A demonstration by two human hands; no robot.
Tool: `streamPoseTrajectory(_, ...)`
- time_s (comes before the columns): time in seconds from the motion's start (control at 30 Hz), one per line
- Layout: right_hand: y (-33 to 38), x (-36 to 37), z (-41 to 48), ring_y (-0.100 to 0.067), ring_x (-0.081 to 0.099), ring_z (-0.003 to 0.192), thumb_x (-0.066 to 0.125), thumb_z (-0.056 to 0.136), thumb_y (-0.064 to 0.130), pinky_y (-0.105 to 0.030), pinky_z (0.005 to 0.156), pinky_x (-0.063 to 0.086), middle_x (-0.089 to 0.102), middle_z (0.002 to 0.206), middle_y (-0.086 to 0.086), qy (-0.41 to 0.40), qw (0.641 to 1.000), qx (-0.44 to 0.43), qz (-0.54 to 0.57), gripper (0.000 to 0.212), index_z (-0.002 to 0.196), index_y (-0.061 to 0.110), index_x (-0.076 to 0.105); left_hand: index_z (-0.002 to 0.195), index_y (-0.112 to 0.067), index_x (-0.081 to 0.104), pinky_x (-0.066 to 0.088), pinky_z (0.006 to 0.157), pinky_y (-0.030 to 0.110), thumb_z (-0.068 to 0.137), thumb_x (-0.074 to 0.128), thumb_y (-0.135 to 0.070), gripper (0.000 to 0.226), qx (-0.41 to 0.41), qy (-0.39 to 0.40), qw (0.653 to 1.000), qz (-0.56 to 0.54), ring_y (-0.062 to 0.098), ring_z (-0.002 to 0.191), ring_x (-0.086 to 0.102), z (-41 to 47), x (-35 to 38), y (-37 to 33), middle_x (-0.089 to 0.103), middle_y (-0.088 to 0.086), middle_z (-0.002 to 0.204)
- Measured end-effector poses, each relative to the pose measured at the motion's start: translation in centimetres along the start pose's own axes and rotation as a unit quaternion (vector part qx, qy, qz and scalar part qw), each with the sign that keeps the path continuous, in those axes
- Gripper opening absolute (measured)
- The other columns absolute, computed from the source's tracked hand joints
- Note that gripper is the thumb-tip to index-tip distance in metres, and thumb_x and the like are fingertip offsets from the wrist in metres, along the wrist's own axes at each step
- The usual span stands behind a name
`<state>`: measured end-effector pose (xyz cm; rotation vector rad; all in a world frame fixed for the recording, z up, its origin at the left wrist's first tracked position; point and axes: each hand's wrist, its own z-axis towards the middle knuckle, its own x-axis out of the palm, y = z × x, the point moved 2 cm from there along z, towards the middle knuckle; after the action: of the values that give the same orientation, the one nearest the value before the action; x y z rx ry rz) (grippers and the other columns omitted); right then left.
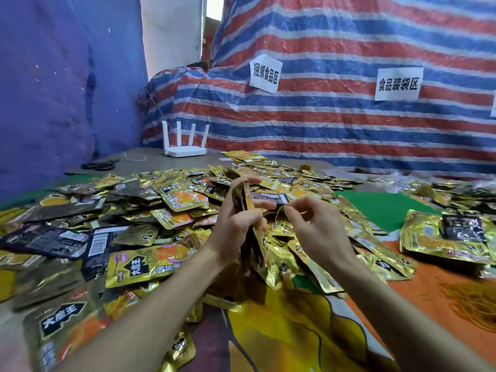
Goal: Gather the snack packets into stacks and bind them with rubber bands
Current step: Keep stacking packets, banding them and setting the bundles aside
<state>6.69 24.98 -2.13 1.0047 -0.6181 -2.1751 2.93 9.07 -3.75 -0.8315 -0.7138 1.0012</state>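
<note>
Cloth printed in yellow, orange and green point(281, 331) covered the near part of the worktop point(150, 157), and on its orange right side we saw a loose tangle of yellow rubber bands point(472, 304). Above the cloth, two bare forearms reached forward to the middle. The left hand point(236, 224) gripped an upright stack of gold foil snack packets point(245, 202), fingers and thumb curled round it, the stack standing edge-on over the pile. Just beside it, the right hand point(316, 226) had thumb and forefinger pinched on a thin yellowish strand point(277, 213) close against the stack, the other fingers loosely curled; we could not tell whether the strand was a rubber band. Around and beyond the hands lay a wide heap of gold and black foil snack packets point(161, 210), spreading left. To the right, past a green patch of the cloth, sat a flat stack of gold packets point(429, 240) with a black packet on top. Further back on the grey worktop lay black scissors point(98, 165) and a white four-antenna router point(185, 150). Behind everything hung a red, white and blue striped tarpaulin point(335, 124) carrying two white paper signs point(264, 73), with a blue sheet point(67, 89) on the left.
</note>
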Motion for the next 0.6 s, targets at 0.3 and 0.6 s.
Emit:
streamPoseTrajectory(0.3,-1.2,3.2,0.6,-0.007,0.062,0.078,0.064,0.098,0.016,-0.023,0.068,0.053,0.066,0.089,-0.002,-0.04,0.995,-0.018,0.088,0.007,0.093,0.02,0.066,0.127,-0.012,0.055,0.044,0.07,0.039,0.064,0.055,-0.004,0.063,-0.121,0.058,0.99,-0.04,0.023,0.065,0.055,0.5,0.0,0.8,0.057,0.017,0.08)
streamPoseTrajectory(0.6,-2.0,2.5,-0.2,-0.012,0.057,0.068,0.062,0.099,0.014,-0.028,0.065,0.048,0.065,0.075,-0.001,0.09,0.955,0.078,0.272,0.012,0.092,0.01,0.072,0.115,-0.024,0.068,0.047,0.074,0.043,0.064,0.057,-0.007,0.055,-0.153,0.013,0.978,-0.14,0.022,0.069,0.055,0.3,-0.2,1.4,0.06,0.013,0.093)
